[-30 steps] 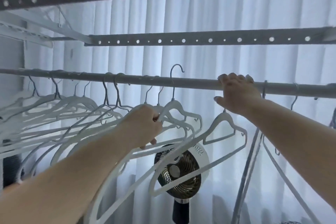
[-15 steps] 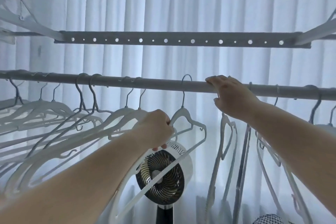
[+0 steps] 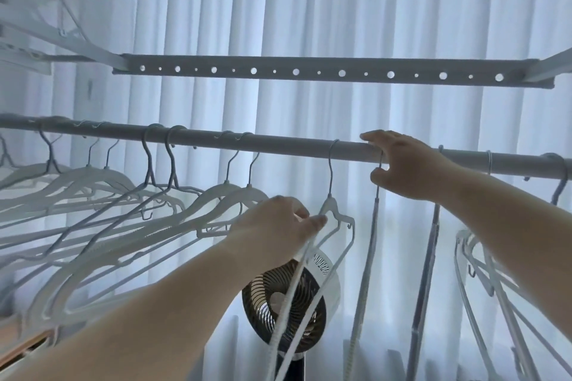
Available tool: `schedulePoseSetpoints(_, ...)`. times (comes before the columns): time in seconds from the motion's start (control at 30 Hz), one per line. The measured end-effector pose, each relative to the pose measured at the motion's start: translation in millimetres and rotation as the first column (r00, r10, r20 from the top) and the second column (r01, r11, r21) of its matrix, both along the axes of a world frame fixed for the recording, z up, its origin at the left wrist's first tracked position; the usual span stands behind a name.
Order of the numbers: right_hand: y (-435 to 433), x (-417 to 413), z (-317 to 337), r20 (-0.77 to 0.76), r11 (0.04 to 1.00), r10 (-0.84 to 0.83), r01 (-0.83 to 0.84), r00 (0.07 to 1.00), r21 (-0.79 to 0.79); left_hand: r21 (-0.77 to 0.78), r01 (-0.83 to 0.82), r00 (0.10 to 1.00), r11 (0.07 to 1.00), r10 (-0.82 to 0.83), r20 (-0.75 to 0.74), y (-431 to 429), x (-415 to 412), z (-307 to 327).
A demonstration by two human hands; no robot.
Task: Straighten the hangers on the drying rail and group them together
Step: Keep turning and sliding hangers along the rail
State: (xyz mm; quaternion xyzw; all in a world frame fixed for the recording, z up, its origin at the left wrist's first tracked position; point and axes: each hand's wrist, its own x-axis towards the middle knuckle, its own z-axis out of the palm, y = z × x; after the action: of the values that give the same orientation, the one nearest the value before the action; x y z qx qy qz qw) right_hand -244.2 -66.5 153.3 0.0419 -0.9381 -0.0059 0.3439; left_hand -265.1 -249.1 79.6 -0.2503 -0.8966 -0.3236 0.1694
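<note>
Hangers (image 3: 223,190) hang mostly bunched at the left of the rail (image 3: 278,145), fingers of the left hand (image 3: 278,226) clamped on one more hanger (image 3: 331,207) by its shoulder, fingers of the right hand (image 3: 405,167) curled over the rail, several further right left to group.

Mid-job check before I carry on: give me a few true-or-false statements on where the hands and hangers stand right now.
1. The left hand grips a white hanger just below its hook. True.
2. That hanger is off the drying rail. False: its hook is over the rail.
3. The right hand hangs free below the rail. False: it is up at the rail, fingers over it.
4. A fan stands behind the hangers. True.
5. Nothing hangs to the right of the right hand. False: several hangers do.
</note>
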Motion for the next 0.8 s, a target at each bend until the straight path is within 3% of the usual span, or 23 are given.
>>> schedulePoseSetpoints(0.13, -11, -5, 4, -0.026, 1.000, 0.014, -0.014, 1.000, 0.008, 0.218, -0.100, 0.945, 0.971, 0.161, -0.284, -31, 11, 2)
schedulePoseSetpoints(0.3, -36, -20, 2, -0.079, 0.996, 0.039, -0.033, 0.996, 0.078, 0.237, -0.282, 0.851, 0.930, 0.357, -0.385, -81, 11, -15)
schedulePoseSetpoints(0.5, -48, -37, 0, -0.081, 0.987, -0.083, 0.093, 0.993, 0.128, 0.120, -0.465, 0.811, 0.877, 0.476, -0.340, -114, 8, -46)
schedulePoseSetpoints(0.63, -42, -40, -1, -0.137, 0.989, -0.071, 0.088, 0.988, 0.118, 0.099, -0.480, 0.820, 0.871, 0.486, -0.303, -121, 2, -54)
schedulePoseSetpoints(0.8, -36, -40, -4, -0.152, 0.986, -0.056, 0.078, 0.987, 0.146, 0.006, -0.414, 0.897, 0.910, 0.409, -0.165, -124, -4, -60)
